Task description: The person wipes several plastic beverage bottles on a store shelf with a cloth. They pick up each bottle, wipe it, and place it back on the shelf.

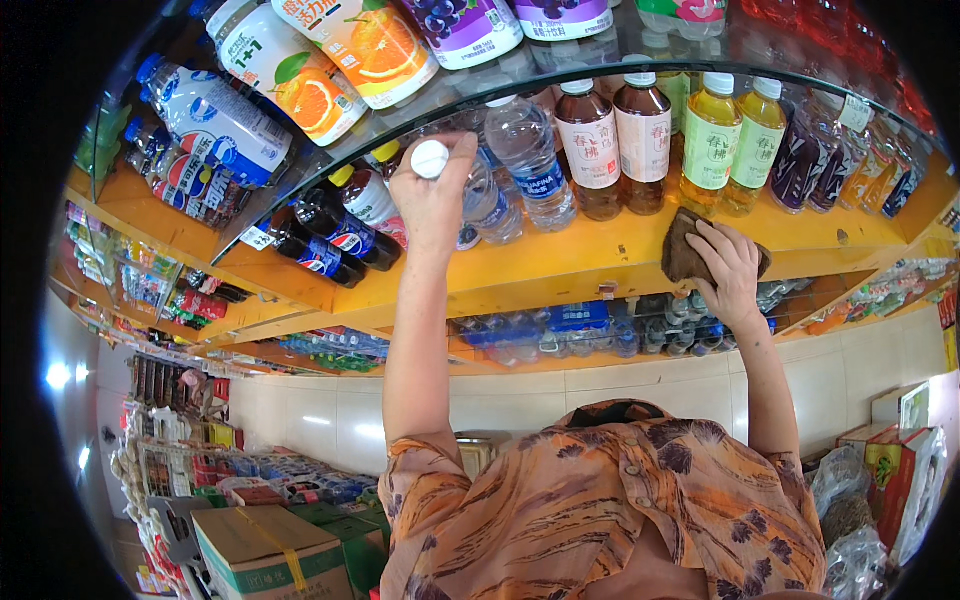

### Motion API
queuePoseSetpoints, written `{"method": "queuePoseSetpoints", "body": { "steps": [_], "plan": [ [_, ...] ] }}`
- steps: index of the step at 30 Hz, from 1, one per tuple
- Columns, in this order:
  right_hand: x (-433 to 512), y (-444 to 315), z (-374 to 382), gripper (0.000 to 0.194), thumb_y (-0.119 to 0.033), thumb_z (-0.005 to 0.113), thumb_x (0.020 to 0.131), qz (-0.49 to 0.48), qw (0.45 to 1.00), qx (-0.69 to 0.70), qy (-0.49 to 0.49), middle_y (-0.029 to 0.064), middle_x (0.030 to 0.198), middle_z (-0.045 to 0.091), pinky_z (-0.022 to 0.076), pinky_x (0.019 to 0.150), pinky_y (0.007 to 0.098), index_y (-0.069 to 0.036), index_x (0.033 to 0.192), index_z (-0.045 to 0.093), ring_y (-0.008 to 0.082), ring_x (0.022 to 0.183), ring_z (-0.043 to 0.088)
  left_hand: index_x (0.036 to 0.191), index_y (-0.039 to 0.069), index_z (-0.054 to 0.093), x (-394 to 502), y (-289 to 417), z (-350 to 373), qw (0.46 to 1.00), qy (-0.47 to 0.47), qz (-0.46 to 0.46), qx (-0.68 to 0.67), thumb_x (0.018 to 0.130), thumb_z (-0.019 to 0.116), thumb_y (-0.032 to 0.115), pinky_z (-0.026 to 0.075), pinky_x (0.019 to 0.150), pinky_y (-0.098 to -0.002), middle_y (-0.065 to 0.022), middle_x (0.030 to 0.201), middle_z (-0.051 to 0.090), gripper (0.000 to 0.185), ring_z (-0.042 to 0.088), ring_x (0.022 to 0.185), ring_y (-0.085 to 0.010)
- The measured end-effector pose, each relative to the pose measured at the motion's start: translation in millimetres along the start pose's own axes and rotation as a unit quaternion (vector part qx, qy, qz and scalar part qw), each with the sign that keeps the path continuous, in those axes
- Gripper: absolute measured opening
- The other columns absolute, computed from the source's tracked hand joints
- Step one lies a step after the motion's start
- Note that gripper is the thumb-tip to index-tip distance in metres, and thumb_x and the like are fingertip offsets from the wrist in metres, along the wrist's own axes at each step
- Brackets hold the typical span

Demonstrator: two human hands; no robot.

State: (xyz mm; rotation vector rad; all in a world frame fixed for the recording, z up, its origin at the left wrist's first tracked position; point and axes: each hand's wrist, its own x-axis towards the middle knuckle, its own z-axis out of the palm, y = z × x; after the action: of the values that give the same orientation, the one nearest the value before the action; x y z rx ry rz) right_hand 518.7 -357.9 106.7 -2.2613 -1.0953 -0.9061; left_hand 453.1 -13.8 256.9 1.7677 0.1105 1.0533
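Note:
My left hand [431, 191] is closed around the neck of a bottle, with its white cap [430, 159] showing between thumb and fingers. Most of that bottle is hidden by the hand. Right beside the hand is a clear water bottle [491, 206]; I cannot tell whether the cap belongs to it. An Aquafina water bottle [536, 169] stands just to the right. My right hand [724, 266] presses a folded brown cloth [684, 251] against the front edge of the yellow shelf [570, 259], below bottles of yellow drink [709, 142].
A curved glass shelf [555, 75] holding juice bottles [322, 97] overhangs the yellow shelf. Dark tea bottles [589, 142] and Pepsi bottles [349, 232] stand close by. Packed water [581, 326] fills the level below. Behind are cartons [262, 555] and, farther off, a person [199, 386].

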Motion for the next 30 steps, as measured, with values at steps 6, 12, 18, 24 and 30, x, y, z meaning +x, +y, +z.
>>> {"method": "queuePoseSetpoints", "body": {
  "steps": [6,12,18,24,30],
  "plan": [
    [-1.3,3.8,1.1,0.064,-0.011,0.08,0.056,0.001,1.0,0.003,-0.01,0.0035,0.131,0.059,0.039,0.098,0.0429,-0.012,0.119,0.064,0.0276,0.12,0.051,0.084,0.001,0.064,-34.9,11.3,-8.9,0.991,0.118,-0.023,-0.055,0.084,0.072,0.011,0.046,0.06,-0.0225,-0.0033,0.079,0.067,0.013,0.057,0.066,-0.0074],
    [11.0,-0.2,-17.0,0.038,-0.008,0.07,0.082,0.231,0.911,0.334,-0.065,0.011,0.118,0.066,0.0441,0.097,0.0382,-0.001,0.119,0.062,0.026,0.113,0.059,0.091,0.001,0.06,-83.6,34.5,-42.1,0.986,0.13,0.03,-0.101,0.086,0.067,0.007,0.052,0.071,-0.0317,-0.0104,0.09,0.069,0.01,0.062,0.078,-0.0144],
    [40.4,-117.2,7.1,0.052,-0.016,0.053,0.092,-0.005,0.913,0.404,0.048,0.02,0.144,0.045,0.0319,0.111,0.0421,0.003,0.139,0.043,0.0359,0.13,0.047,0.088,0.003,0.063,-151.5,57.1,-20.0,0.974,0.115,-0.07,-0.18,0.078,0.072,0.0,0.053,0.073,-0.0286,-0.0072,0.09,0.067,0.014,0.063,0.079,-0.0137],
    [36.2,-185.0,40.2,0.04,-0.023,0.048,0.1,0.165,0.827,0.522,-0.124,0.0158,0.122,0.059,0.0436,0.094,0.0328,0.004,0.128,0.052,0.0215,0.11,0.057,0.089,0.0,0.061,-175.5,61.6,-57.4,0.982,0.013,0.032,-0.188,0.082,0.067,-0.002,0.052,0.08,-0.033,-0.0147,0.09,0.069,0.009,0.066,0.088,-0.0206],
    [33.9,-211.6,82.3,0.052,-0.04,0.05,0.1,0.441,0.429,0.748,-0.248,0.0132,0.129,0.056,0.0471,0.097,0.0373,-0.004,0.137,0.046,0.0227,0.116,0.057,0.088,0.0,0.061,-181.2,50.7,-128.0,0.974,0.029,0.003,-0.226,0.081,0.066,-0.003,0.052,0.079,-0.0346,-0.0174,0.091,0.069,0.009,0.067,0.085,-0.0225]
  ]
}}
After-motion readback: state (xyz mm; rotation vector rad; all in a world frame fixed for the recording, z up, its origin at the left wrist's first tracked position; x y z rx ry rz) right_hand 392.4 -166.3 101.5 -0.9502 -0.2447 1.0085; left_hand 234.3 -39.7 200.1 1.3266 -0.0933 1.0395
